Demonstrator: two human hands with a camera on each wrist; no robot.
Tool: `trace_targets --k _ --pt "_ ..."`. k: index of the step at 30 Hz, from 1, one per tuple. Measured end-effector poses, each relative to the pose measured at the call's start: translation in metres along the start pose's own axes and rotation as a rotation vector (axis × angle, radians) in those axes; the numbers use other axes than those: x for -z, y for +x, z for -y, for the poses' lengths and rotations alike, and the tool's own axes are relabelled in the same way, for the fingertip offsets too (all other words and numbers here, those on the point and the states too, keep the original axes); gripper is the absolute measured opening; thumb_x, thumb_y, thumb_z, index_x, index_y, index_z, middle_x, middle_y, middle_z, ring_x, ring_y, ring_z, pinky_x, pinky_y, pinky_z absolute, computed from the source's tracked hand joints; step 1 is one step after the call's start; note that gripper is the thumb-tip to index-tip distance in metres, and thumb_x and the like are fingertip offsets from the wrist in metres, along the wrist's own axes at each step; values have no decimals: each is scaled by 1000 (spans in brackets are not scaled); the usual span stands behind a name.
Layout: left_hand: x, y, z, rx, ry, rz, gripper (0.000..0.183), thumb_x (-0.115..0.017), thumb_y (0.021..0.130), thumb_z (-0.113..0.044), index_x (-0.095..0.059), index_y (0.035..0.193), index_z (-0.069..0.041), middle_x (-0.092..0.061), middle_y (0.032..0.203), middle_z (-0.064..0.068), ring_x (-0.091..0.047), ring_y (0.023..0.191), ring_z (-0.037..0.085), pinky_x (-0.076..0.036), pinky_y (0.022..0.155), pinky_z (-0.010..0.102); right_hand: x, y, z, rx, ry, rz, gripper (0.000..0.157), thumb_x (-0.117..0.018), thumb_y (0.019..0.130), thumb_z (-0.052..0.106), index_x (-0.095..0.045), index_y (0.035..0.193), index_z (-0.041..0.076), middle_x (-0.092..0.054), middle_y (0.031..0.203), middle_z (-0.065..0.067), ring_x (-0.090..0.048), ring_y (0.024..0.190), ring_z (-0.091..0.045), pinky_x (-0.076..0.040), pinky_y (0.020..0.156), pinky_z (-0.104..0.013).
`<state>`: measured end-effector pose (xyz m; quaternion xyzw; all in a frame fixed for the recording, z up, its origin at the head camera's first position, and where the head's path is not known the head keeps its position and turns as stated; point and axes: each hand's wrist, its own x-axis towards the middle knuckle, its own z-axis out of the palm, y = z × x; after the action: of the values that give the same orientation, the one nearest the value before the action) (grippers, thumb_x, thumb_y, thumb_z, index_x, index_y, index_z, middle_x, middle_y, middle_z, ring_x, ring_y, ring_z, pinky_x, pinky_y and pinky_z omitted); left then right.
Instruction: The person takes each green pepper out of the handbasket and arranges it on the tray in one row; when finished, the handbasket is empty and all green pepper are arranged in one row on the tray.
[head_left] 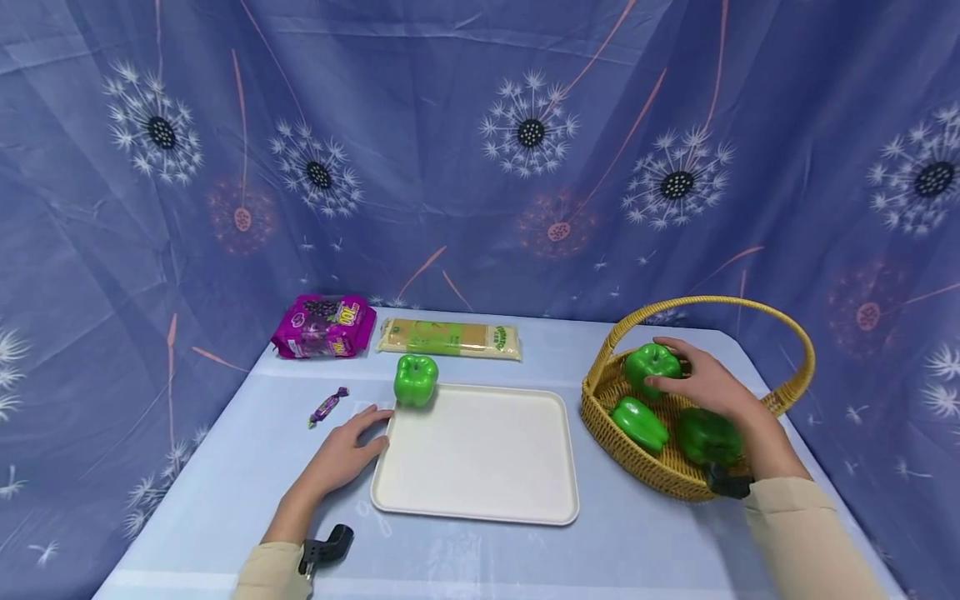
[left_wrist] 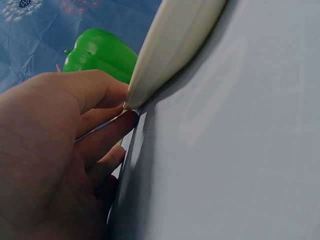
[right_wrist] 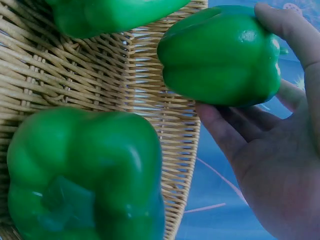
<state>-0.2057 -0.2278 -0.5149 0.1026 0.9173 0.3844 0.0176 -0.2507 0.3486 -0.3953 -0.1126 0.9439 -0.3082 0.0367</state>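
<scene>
In the head view my right hand [head_left: 705, 379] grips a green bell pepper [head_left: 651, 369] over the back of a wicker basket [head_left: 600, 408]. The right wrist view shows its thumb on one side of that pepper [right_wrist: 220, 60] and the fingers on the other. Two more green bell peppers lie in the basket: one tipped on its side [head_left: 640, 425], another partly under my forearm [head_left: 703, 437]. My left hand [head_left: 348, 450] touches the left edge of a white tray [head_left: 480, 458], fingertips at its rim. Another green bell pepper [head_left: 416, 380] stands on the tray's back left corner.
A purple snack bag [head_left: 324, 327] and a long pack of noodles [head_left: 450, 338] lie along the table's back edge. Left of the tray is a small purple wrapped candy [head_left: 328, 407]. The basket's tall handle [head_left: 720, 300] arches above my right hand. A patterned blue curtain [head_left: 420, 167] hangs behind.
</scene>
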Motion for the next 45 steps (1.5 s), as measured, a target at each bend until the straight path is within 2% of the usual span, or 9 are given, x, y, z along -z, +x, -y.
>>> trace_targets --k 5,11,16,20,24,27,33,39,45 --pt "0 -1 -1 3 -2 3 45 -62 94 -28 -54 138 -20 -37 149 18 -30 137 41 -25 108 60 4 -6 7 9 36 -16 86 -69 85 48 -25 152 14 -37 142 -24 -41 123 -45 -43 88 -62" --pt "1 -2 -3 6 -4 -1 44 -61 94 -27 -54 137 -19 -37 149 19 -31 136 41 -26 108 60 4 -13 16 36 147 -24 82 -71 87 40 -24 145 8 -48 128 -22 -50 116 -38 -51 83 -47" --pt "1 -2 -3 5 -5 1 45 -61 95 -28 -54 137 -19 -37 149 19 -31 136 41 -25 108 60 5 -22 28 119 149 -10 73 -71 88 33 -31 145 12 -53 124 -11 -56 109 -27 -53 79 -36" --pt "1 -3 -4 11 -12 4 45 -62 94 -27 -54 137 -19 -37 149 19 -30 137 40 -25 108 60 4 -27 38 189 145 9 65 -72 87 28 -40 143 16 -54 125 -1 -57 107 -19 -52 83 -30" --pt "1 -2 -4 15 -11 9 45 -61 94 -27 -54 138 -19 -37 149 18 -30 137 40 -25 108 60 1 -32 49 253 139 24 62 -72 87 26 -44 143 20 -53 130 3 -57 109 -15 -51 86 -27" --pt "2 -2 -4 9 -6 8 45 -61 94 -28 -53 138 -19 -37 149 18 -30 137 40 -25 108 60 -2 -35 59 286 122 37 62 -72 88 27 -44 143 22 -51 133 5 -56 111 -14 -50 88 -29" --pt "2 -1 -4 9 -5 3 45 -61 94 -27 -54 138 -19 -37 149 18 -30 137 40 -25 107 61 -13 -34 78 298 156 72 63 -73 86 28 -45 143 23 -52 129 4 -57 106 -16 -52 86 -42" --pt "3 -1 -3 11 -7 3 45 -61 94 -28 -54 138 -18 -37 149 18 -30 137 40 -25 108 60 -35 -22 92 310 197 117 64 -75 84 30 -47 141 24 -55 126 3 -56 107 -18 -52 87 -42" --pt "3 -2 -3 8 -8 1 45 -61 94 -27 -54 138 -18 -36 149 19 -30 137 41 -24 107 61 -60 -6 105 326 208 126 66 -76 83 36 -46 141 27 -56 126 6 -58 105 -18 -49 89 -52"
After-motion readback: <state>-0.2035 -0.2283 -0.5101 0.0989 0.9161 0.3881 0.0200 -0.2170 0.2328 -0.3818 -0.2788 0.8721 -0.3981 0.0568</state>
